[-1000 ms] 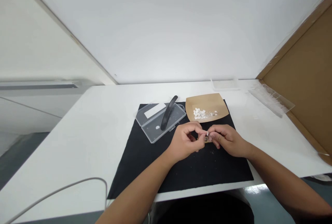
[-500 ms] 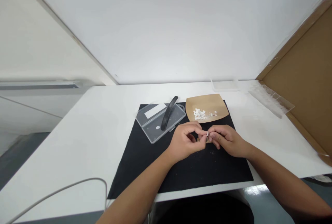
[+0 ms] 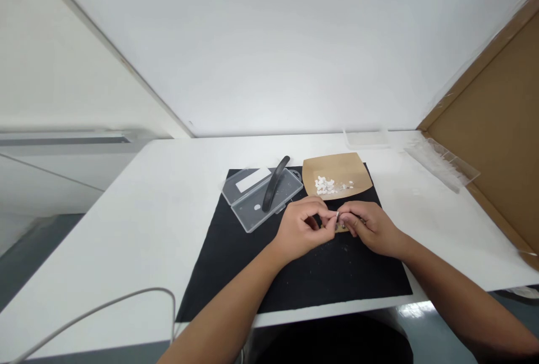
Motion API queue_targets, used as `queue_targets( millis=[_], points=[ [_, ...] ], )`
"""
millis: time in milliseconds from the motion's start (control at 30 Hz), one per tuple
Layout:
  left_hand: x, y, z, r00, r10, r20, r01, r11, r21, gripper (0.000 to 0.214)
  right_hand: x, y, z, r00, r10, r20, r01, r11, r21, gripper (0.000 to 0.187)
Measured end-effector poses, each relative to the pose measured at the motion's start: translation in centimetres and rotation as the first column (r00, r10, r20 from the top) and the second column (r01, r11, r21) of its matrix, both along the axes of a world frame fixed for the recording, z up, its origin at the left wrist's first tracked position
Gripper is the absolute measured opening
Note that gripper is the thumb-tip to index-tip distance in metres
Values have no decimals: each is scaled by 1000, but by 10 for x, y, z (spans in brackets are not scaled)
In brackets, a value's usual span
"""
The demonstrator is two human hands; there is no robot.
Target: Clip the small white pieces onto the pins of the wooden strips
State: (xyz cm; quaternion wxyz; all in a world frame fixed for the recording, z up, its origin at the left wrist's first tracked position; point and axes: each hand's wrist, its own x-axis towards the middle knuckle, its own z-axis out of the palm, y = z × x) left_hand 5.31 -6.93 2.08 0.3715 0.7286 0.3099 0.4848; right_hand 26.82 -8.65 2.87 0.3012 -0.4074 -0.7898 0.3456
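Note:
My left hand and my right hand meet fingertip to fingertip over a black mat. Both are closed in a pinch around a tiny white piece, with a small brownish part under the fingers. Just beyond the hands lies a brown paper tray that holds a heap of small white pieces. To its left a clear plastic case lies open with a black curved handle-like tool across it.
The mat lies on a white table. A clear plastic strip box and a flat clear lid sit at the back right, next to a brown cardboard panel. A grey cable crosses the near left corner.
The fingertips of both hands shifted slightly around the small white piece; the hands stayed in the same place over the mat.

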Motion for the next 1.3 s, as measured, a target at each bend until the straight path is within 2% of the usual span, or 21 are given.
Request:
queue_targets(
  millis=[200, 267, 400, 867, 1067, 1300],
  points=[
    [0, 2, -1, 999, 25, -47, -19, 993, 112, 7, 2, 4, -5, 998, 24, 66, -36, 981, 188, 31],
    [1, 1, -1, 997, 44, -71, -30, 984, 178, 12, 4, 5, -8, 996, 33, 78, -50, 976, 214, 30],
    [1, 0, -1, 993, 66, -95, -41, 971, 237, 20, 5, 5, -12, 995, 44, 92, -62, 977, 205, 30],
    [1, 1, -4, 986, 73, -147, -34, 967, 252, 24, 6, 5, -14, 990, 50, 131, -70, 985, 157, 31],
    [1, -1, -3, 993, 43, -110, -26, 989, 148, 24, 3, 4, -8, 993, 77, 88, -84, 994, 71, 33],
    [1, -4, -1, 999, -44, -6, 43, 994, -96, 19, 0, 0, 2, 993, 98, -71, -108, 981, -162, 42]
  ],
)
